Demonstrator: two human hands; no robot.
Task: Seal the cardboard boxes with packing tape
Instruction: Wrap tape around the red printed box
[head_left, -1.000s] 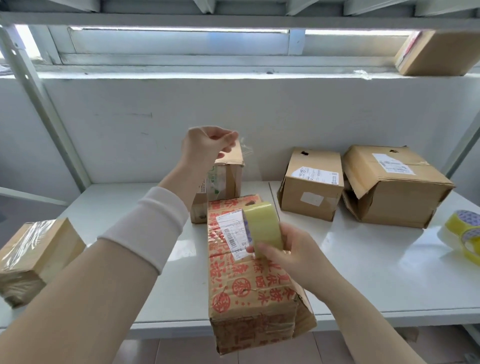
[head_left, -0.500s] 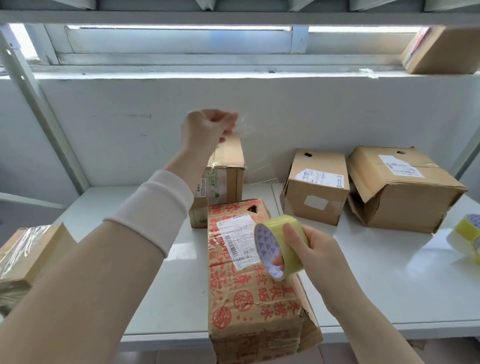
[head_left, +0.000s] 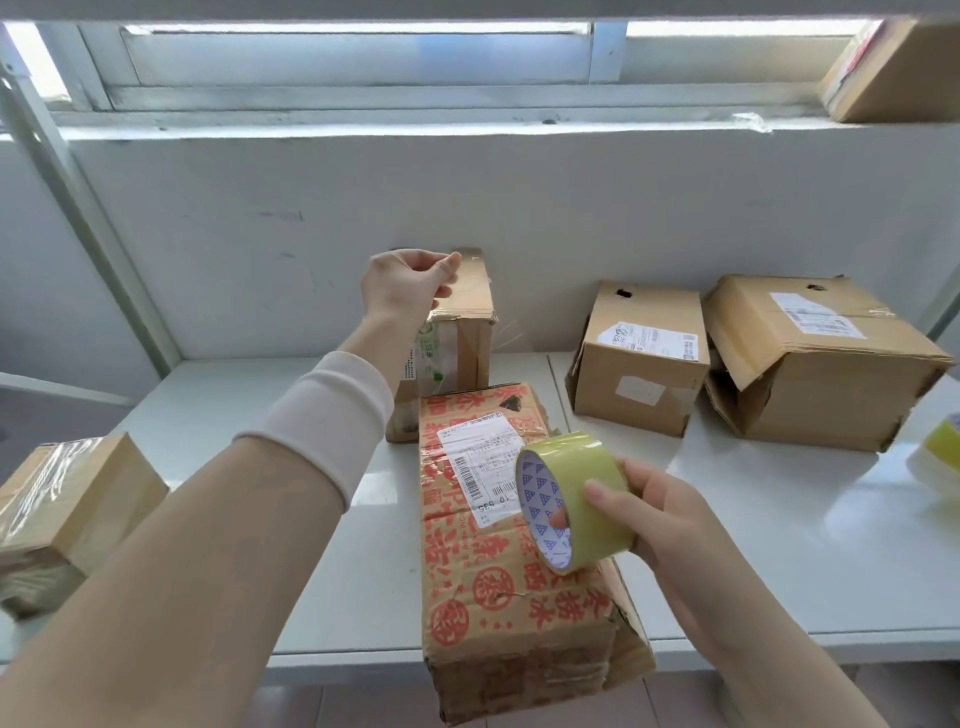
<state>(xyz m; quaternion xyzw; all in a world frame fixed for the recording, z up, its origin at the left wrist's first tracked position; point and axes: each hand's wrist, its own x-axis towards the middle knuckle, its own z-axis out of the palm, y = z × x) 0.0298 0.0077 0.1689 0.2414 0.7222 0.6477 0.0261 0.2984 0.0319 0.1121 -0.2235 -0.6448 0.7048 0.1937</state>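
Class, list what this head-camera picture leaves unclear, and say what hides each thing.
Head view:
- Second tape roll: cut off by right edge.
- Upright box: left side behind left hand.
- Shipping label: print too small; corner behind held tape roll.
- Tape strip in left hand: clear, barely visible.

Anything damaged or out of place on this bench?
Yes. The far-right box has a side flap torn open and sagging. The red-printed box sticks out past the table, its near end crushed.
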